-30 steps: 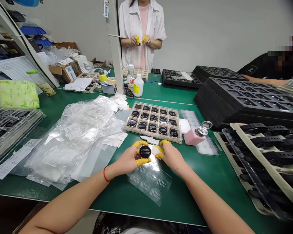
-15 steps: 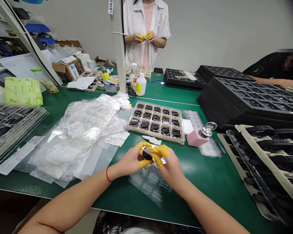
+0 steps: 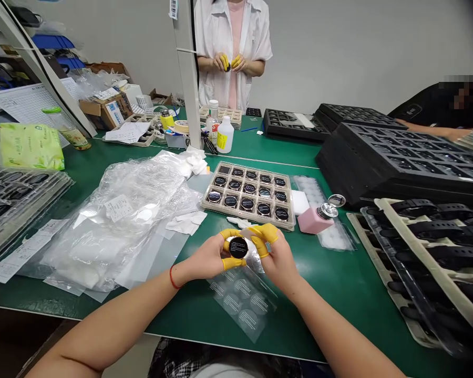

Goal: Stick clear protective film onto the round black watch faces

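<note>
Low in the centre of the frame lies a clear printed film sheet [image 3: 232, 304]. Just above it, the left hand [image 3: 211, 256] pinches a black disc [image 3: 238, 248] between curled fingers and thumb, lettered face showing; the right hand [image 3: 278, 257], fingers nearly closed, grips a pale card [image 3: 251, 232] near the disc's upper edge — handwork at the disc, it seems, calling for a steady hold. Beyond, mid-frame, sits a tray [image 3: 244, 216] of similar discs.

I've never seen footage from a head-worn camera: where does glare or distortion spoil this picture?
Head view: glare whitens the plastic bags; a bright reflection lies beneath the hands; the top right corner darkens; black straps look stretched.
</note>
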`<control>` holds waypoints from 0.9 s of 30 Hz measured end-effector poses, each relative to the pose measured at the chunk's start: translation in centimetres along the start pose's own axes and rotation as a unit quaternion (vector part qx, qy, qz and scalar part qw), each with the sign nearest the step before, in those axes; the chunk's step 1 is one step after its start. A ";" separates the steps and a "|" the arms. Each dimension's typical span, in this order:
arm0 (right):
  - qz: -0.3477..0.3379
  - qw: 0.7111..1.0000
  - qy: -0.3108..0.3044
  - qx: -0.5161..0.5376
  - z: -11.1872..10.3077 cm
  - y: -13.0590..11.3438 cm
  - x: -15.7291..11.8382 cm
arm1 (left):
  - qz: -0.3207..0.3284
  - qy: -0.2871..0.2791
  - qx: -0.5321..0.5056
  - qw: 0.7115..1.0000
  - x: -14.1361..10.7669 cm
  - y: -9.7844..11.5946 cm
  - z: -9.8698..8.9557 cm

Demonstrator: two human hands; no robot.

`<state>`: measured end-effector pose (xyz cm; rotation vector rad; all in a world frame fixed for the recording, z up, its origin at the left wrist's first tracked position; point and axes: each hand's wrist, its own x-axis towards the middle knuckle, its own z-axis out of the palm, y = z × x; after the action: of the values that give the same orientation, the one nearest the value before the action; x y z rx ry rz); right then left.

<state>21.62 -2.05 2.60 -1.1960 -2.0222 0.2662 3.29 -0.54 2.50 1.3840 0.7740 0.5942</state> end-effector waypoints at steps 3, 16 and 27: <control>-0.076 0.995 -0.003 -0.057 -0.1 -0.8 -0.2 | -0.008 -0.008 -0.010 1.000 0.0 0.0 -0.3; -0.149 0.973 0.021 -0.172 1.5 -1.8 -1.8 | 0.001 0.015 -0.019 1.000 0.1 -0.3 -1.2; 0.070 0.990 0.077 0.092 -1.0 -1.6 -0.8 | 0.029 0.054 0.034 0.998 0.2 0.2 -1.0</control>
<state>21.47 -3.76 3.67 -1.2058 -1.7432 0.4082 2.63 0.24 2.68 1.4503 0.8498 0.6985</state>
